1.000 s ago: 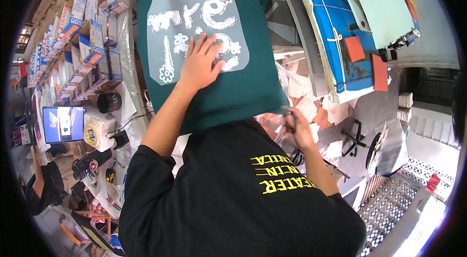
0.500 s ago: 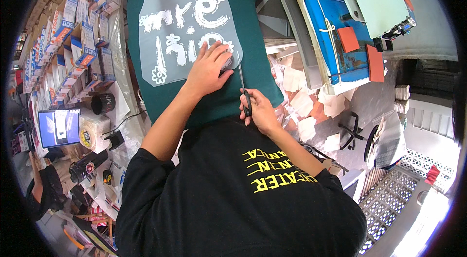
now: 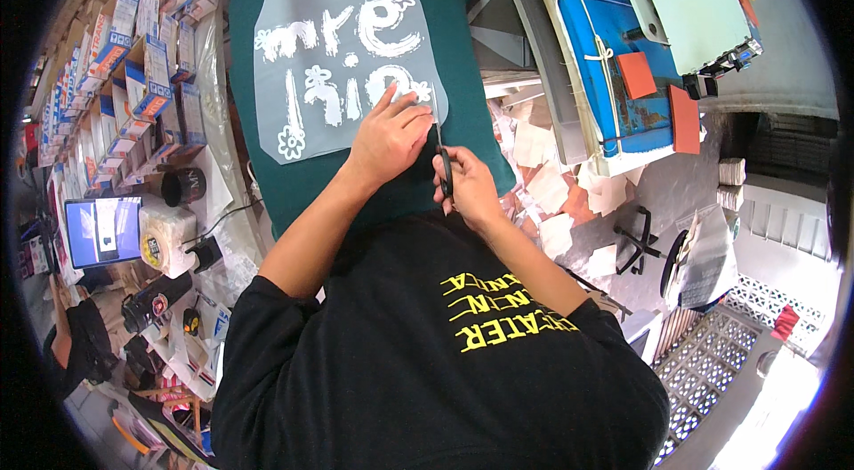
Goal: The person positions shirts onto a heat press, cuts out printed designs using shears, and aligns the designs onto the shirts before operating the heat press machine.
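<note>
A grey translucent transfer film (image 3: 294,12) with white brush-style lettering and flower shapes lies on a dark green cloth (image 3: 245,52), which looks like a garment spread over a board. My left hand (image 3: 391,136) is at the film's near right edge, thumb drawn in against the fingers and the index finger stretched along the sheet. It appears to grip that edge, though the thumb's contact is partly hidden. My right hand (image 3: 467,190) is closed round the black handles of a pair of scissors (image 3: 446,169). Their blades point away from me along the film's right edge, close to my left fingertips.
Stacked cartons (image 3: 147,70) crowd the left bench, with a black mug (image 3: 184,186), a tablet (image 3: 104,232) and a tape roll (image 3: 156,248). At right stands a blue-topped machine (image 3: 596,43) with orange pads (image 3: 635,74). Paper sheets (image 3: 547,190) litter the floor. Another person's arm (image 3: 60,328) shows far left.
My left hand has drawn its thumb in and shifted slightly nearer me. The scissors have moved a little away from me and to the left, and more of the blades is hidden.
</note>
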Demonstrator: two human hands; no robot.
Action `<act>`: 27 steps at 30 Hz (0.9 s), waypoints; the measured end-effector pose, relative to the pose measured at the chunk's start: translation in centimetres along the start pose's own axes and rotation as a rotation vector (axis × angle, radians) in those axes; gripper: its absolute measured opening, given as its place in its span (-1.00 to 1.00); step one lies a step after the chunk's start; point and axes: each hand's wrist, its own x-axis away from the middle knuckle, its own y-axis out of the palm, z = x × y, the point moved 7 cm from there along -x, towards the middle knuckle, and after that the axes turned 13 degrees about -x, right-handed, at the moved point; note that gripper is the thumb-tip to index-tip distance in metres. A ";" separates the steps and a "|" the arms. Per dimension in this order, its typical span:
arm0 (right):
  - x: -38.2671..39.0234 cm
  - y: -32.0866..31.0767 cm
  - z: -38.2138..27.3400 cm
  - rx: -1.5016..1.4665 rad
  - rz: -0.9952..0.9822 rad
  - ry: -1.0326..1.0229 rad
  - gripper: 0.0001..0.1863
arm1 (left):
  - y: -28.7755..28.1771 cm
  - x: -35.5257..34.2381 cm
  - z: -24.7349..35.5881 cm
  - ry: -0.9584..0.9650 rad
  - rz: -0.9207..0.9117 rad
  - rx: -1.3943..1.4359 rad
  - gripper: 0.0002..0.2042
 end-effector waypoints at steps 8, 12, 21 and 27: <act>-0.5 -0.1 -0.2 0.052 0.026 -0.021 -0.61 | -1.0 0.2 0.4 -0.021 0.022 0.045 -0.85; -2.6 0.5 -2.4 0.065 0.038 -0.086 -0.71 | -3.1 0.0 1.3 -0.039 0.053 0.073 -0.87; -4.0 0.5 -2.5 0.005 0.033 -0.109 -0.78 | -4.1 -0.3 2.1 -0.111 0.128 0.127 -0.87; -3.8 0.3 -2.5 0.040 0.045 -0.106 -0.80 | -3.8 0.0 2.1 -0.122 0.115 0.135 -0.86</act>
